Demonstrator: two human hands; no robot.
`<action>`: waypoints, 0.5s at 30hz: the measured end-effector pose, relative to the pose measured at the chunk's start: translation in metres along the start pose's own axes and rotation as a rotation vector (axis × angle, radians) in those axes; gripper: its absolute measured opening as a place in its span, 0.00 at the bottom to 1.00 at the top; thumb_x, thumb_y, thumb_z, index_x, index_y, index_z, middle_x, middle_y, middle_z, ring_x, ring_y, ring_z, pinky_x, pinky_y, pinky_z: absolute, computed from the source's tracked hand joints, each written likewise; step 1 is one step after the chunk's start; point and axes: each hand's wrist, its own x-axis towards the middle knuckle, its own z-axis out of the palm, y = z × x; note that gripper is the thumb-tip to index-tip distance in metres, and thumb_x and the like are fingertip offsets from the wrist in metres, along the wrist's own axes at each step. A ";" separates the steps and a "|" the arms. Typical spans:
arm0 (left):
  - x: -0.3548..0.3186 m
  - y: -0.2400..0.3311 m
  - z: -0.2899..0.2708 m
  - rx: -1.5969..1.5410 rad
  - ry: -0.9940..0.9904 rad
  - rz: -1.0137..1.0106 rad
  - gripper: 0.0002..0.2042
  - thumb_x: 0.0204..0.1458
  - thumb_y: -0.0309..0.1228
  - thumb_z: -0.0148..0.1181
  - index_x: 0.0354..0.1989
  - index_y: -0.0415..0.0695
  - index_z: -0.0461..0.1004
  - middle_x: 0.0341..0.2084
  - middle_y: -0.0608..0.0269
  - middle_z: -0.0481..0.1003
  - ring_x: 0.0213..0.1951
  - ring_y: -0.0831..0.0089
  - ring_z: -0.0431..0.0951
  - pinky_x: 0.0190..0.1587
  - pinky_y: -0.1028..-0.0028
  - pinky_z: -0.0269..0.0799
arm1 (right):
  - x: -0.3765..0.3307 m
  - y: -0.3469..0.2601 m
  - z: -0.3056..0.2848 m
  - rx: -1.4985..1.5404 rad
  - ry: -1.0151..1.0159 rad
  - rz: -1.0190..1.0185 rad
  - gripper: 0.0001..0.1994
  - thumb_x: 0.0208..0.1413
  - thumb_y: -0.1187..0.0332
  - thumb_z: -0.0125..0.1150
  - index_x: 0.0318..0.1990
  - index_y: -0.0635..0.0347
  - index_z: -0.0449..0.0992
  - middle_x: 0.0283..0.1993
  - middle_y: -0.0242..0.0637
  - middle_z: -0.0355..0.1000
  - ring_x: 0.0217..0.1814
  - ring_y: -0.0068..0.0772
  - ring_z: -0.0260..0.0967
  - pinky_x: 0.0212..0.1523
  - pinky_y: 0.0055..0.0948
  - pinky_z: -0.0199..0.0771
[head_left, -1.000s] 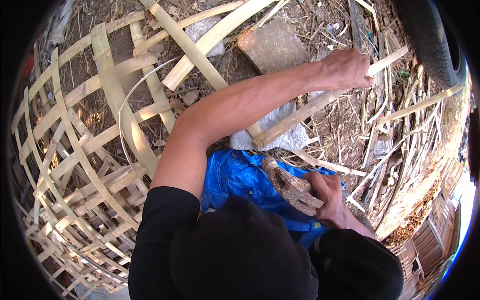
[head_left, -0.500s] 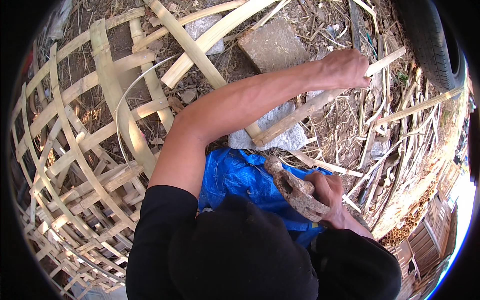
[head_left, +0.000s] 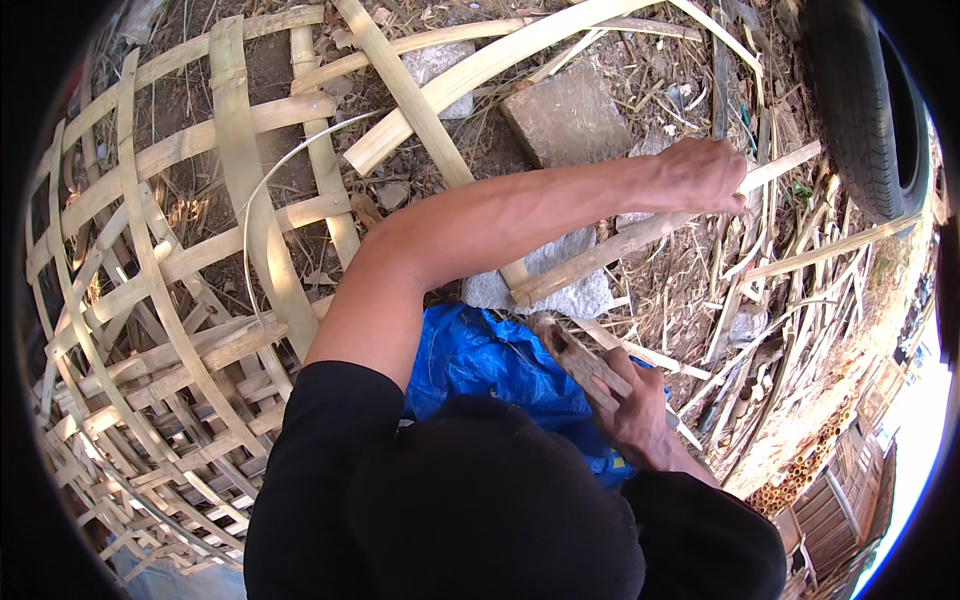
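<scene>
My left hand (head_left: 700, 175) reaches out to the upper right and grips a long split bamboo stick (head_left: 620, 245). The stick slants from a grey stone (head_left: 560, 290) up toward a tyre. My right hand (head_left: 635, 405) is close to my body, closed around a worn wooden-handled tool (head_left: 575, 360) that points up-left over a blue tarp (head_left: 480, 360). The tool's tip lies near the lower end of the stick; I cannot tell if they touch. My own dark-capped head hides the lower middle of the view.
A large open lattice of woven bamboo strips (head_left: 170, 300) curves across the left half. A flat brick-like stone (head_left: 570, 115) lies on the dirt at the top. A black tyre (head_left: 865, 110) stands at the upper right, loose bamboo slivers (head_left: 800, 290) beneath it.
My right hand has shifted the tool slightly, its tip now a little higher. My left hand keeps its grip on the bamboo stick in the same place.
</scene>
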 end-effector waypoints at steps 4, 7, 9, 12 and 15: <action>0.003 0.000 0.002 0.021 0.035 0.032 0.21 0.60 0.36 0.64 0.17 0.38 0.70 0.10 0.73 0.62 0.10 0.80 0.59 0.09 0.75 0.55 | -0.011 0.012 0.001 0.058 0.112 -0.284 0.22 0.64 0.49 0.60 0.38 0.63 0.73 0.24 0.41 0.70 0.22 0.44 0.73 0.23 0.42 0.68; 0.003 0.002 0.002 0.032 0.048 0.018 0.20 0.59 0.35 0.65 0.17 0.38 0.70 0.10 0.72 0.63 0.10 0.79 0.59 0.09 0.75 0.55 | -0.001 0.009 -0.011 0.045 0.225 -0.404 0.24 0.64 0.46 0.59 0.36 0.64 0.73 0.21 0.37 0.65 0.17 0.37 0.66 0.19 0.37 0.64; 0.005 0.003 0.002 0.039 0.024 0.022 0.20 0.59 0.35 0.64 0.17 0.38 0.70 0.10 0.71 0.63 0.10 0.79 0.59 0.09 0.75 0.55 | 0.004 0.006 -0.011 0.025 0.219 -0.419 0.22 0.62 0.49 0.63 0.36 0.64 0.73 0.21 0.37 0.66 0.18 0.38 0.67 0.20 0.37 0.65; 0.004 0.002 0.003 0.044 0.019 0.016 0.23 0.60 0.37 0.63 0.15 0.43 0.64 0.11 0.72 0.60 0.11 0.79 0.55 0.08 0.75 0.53 | 0.006 -0.007 -0.012 -0.099 0.122 -0.283 0.19 0.57 0.54 0.70 0.38 0.61 0.74 0.23 0.37 0.68 0.21 0.42 0.71 0.22 0.38 0.68; 0.000 -0.002 0.002 0.066 0.026 0.008 0.21 0.60 0.37 0.63 0.18 0.39 0.68 0.11 0.71 0.63 0.11 0.79 0.58 0.08 0.76 0.55 | 0.005 -0.007 -0.018 -0.097 0.112 -0.330 0.16 0.55 0.56 0.71 0.40 0.58 0.75 0.26 0.39 0.72 0.22 0.45 0.73 0.23 0.39 0.70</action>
